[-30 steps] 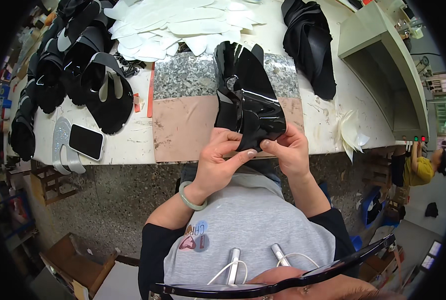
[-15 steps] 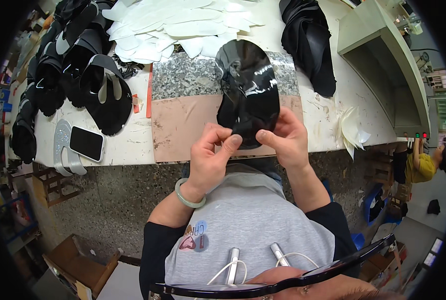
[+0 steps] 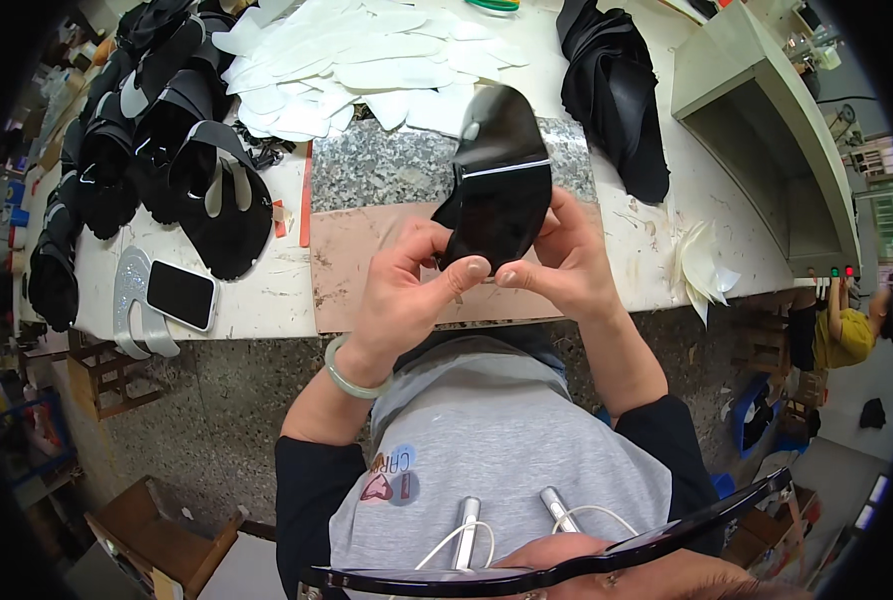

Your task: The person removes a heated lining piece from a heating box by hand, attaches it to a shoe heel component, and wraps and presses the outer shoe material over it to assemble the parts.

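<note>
Turned since half a second ago, the black glossy piece (image 3: pixel 506 200) now shows one straight bright band where several scattered gleams showed before, and the left hand (image 3: pixel 398 290) has shifted slightly toward 10 o'clock. Taking the piece as the dial's centre, that hand sits at 7 o'clock, its thumb and curled fingers clamped on the near left edge; the fingertips behind are hidden. At 5 o'clock the right hand (image 3: pixel 578 270) grips the right side, thumb at the near edge, fingers behind. The piece is held up over a speckled slab (image 3: pixel 376 155) and a pinkish mat (image 3: pixel 338 285) on the white table (image 3: pixel 251 305). Overlapping white cut pieces (image 3: pixel 376 60) spread at 11 o'clock, a folded black bundle (image 3: pixel 621 110) lies at 2, and a grey metal box (image 3: pixel 736 65) stands near 3. Curled white pieces (image 3: pixel 703 270) rest at 4, a phone (image 3: pixel 181 294) at 8, and black strapped pieces (image 3: pixel 228 225) at 9.
</note>
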Demonstrator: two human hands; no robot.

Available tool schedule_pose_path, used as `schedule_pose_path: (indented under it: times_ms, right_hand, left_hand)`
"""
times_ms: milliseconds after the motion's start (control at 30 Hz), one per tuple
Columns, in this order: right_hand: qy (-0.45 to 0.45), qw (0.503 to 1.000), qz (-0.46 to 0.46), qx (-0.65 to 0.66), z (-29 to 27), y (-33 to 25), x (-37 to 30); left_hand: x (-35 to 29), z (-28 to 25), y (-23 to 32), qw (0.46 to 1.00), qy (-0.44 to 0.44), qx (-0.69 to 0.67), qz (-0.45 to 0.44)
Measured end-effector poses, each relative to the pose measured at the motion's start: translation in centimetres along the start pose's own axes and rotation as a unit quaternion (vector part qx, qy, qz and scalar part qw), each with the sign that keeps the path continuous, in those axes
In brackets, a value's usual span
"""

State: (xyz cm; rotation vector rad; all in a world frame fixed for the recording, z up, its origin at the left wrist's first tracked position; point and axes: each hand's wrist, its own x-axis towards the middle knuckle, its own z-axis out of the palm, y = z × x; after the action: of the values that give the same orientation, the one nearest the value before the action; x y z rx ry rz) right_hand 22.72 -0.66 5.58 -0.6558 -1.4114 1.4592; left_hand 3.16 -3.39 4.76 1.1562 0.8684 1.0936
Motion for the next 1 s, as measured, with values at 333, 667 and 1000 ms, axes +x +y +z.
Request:
schedule_pose_path:
  times_ms: [333,667,1000]
  right_hand:
    - [0.013,0.988,0.145,0.052,-0.3,0.7,-2.1]
    - [0.049,0.979,0.177,0.091,-1.0,0.7,-4.3]
    - [0.218,0.963,0.156,-0.002,1.2,0.5,-5.1]
  left_hand:
    - [-1.9,0.6,-2.9,0.967,0.073,-0.228,-0.087]
    - [-3.1,2.0,-3.6,0.995,0.050,-0.009,-0.085]
    - [-4.0,3.9,-4.7,0.990,0.135,0.040,0.001]
